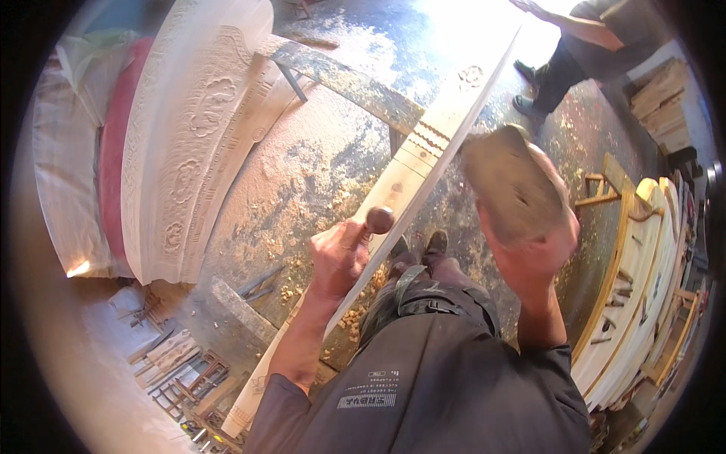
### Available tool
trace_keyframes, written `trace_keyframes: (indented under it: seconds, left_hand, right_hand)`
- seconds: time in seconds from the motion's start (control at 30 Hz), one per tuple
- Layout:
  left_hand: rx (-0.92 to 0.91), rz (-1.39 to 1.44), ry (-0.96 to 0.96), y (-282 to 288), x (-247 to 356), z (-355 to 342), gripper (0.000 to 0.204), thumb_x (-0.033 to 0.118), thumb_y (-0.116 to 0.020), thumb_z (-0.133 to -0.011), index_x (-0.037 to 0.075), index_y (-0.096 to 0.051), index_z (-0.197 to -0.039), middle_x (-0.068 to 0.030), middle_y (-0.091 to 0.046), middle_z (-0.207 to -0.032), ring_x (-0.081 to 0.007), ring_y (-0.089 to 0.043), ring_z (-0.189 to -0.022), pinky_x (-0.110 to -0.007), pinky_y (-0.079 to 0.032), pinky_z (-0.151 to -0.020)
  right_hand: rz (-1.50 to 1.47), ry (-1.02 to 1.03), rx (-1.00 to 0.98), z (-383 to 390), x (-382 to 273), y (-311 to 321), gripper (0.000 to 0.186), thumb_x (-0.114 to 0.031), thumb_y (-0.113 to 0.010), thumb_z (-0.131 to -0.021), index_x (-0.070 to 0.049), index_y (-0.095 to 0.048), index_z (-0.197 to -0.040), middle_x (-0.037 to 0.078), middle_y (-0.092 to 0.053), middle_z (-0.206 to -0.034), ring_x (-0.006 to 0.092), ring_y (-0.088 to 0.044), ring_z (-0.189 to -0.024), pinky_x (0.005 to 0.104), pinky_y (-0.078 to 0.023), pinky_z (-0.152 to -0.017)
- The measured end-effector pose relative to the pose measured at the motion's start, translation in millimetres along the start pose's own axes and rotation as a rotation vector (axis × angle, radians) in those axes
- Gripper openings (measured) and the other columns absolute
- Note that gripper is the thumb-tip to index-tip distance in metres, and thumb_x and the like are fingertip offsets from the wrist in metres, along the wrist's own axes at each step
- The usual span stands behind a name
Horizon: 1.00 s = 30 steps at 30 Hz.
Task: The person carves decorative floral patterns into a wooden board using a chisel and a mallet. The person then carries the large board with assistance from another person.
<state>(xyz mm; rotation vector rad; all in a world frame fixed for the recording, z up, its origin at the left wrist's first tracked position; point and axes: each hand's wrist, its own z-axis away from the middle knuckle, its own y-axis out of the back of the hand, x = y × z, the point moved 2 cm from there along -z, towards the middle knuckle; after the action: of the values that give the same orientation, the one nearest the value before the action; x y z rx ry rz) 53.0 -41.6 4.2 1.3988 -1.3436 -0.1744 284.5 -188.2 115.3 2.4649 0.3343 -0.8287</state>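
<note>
My left hand [336,261] is closed round a chisel [378,221], its round handle end facing up, over a long pale wooden board [412,170] that runs diagonally from lower left to top right. The board bears carved wavy grooves and a small flower figure toward its far end. My right hand [533,253] grips a worn brown wooden block, apparently a mallet [514,189], raised to the right of the board and slightly blurred by motion. The chisel's cutting tip is hidden behind my left hand.
A speckled trestle beam [340,83] crosses under the board. Large carved panels [197,151] stand at left. Another person [575,49] in dark clothing is at upper right. Curved pale boards with tools [628,287] lie at right. Shavings [348,325] litter the floor.
</note>
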Motion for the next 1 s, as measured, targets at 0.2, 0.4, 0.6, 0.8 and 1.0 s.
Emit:
trace_keyframes:
  seconds: [0.2, 0.4, 0.6, 0.8, 1.0]
  left_hand:
    - [-0.006, 0.007, -0.166, -1.4, -5.8, 4.5, 0.040, -0.004, -0.074, -0.077, 0.004, -0.065, -0.115, -0.0127, -0.071, -0.085, -0.0310, -0.071, -0.070, -0.041, -0.055, -0.057]
    - [0.009, -0.006, -0.158, -4.9, -6.1, 7.3, 0.051, -0.002, -0.076, -0.074, 0.004, -0.063, -0.123, -0.0138, -0.074, -0.094, -0.0313, -0.072, -0.075, -0.042, -0.056, -0.060]
    - [-0.027, -0.027, -0.140, -3.3, -5.1, 10.4, 0.054, -0.001, -0.078, -0.072, 0.004, -0.063, -0.123, -0.0144, -0.074, -0.096, -0.0311, -0.073, -0.078, -0.042, -0.057, -0.061]
    - [0.013, -0.030, -0.182, -7.2, -0.5, 2.4, 0.053, -0.002, -0.077, -0.070, 0.004, -0.064, -0.121, -0.0131, -0.073, -0.092, -0.0309, -0.071, -0.075, -0.042, -0.055, -0.060]
    - [0.200, 0.115, 0.006, 0.8, 3.2, -5.4, 0.022, 0.000, -0.076, -0.089, 0.005, -0.071, -0.109, -0.0106, -0.075, -0.084, -0.0215, -0.072, -0.066, -0.035, -0.054, -0.055]
  right_hand:
    - [-0.027, 0.011, -0.129, -14.7, -35.7, 6.2, 0.040, -0.009, -0.070, -0.095, 0.001, -0.065, -0.134, 0.015, -0.070, -0.114, 0.0258, -0.070, -0.103, 0.0380, -0.057, -0.090]
    - [0.017, -0.066, -0.102, -1.7, -18.9, 21.5, 0.053, -0.014, -0.069, -0.099, 0.002, -0.053, -0.147, 0.017, -0.067, -0.127, 0.0262, -0.068, -0.111, 0.0404, -0.057, -0.095]
    - [0.380, 0.275, -0.195, -22.6, -36.7, 8.2, 0.051, -0.015, -0.074, -0.098, 0.003, -0.059, -0.143, 0.015, -0.071, -0.125, 0.0218, -0.071, -0.104, 0.0396, -0.060, -0.088]
    - [0.494, 0.190, -0.099, -15.7, -26.4, 19.7, 0.049, -0.028, -0.080, -0.090, -0.001, -0.071, -0.130, 0.014, -0.074, -0.116, 0.0246, -0.072, -0.097, 0.0385, -0.059, -0.083]
    - [0.420, 0.115, -0.052, -25.6, -30.3, 25.4, 0.048, -0.019, -0.078, -0.093, 0.005, -0.066, -0.134, 0.015, -0.074, -0.124, 0.0282, -0.073, -0.109, 0.0398, -0.057, -0.097]
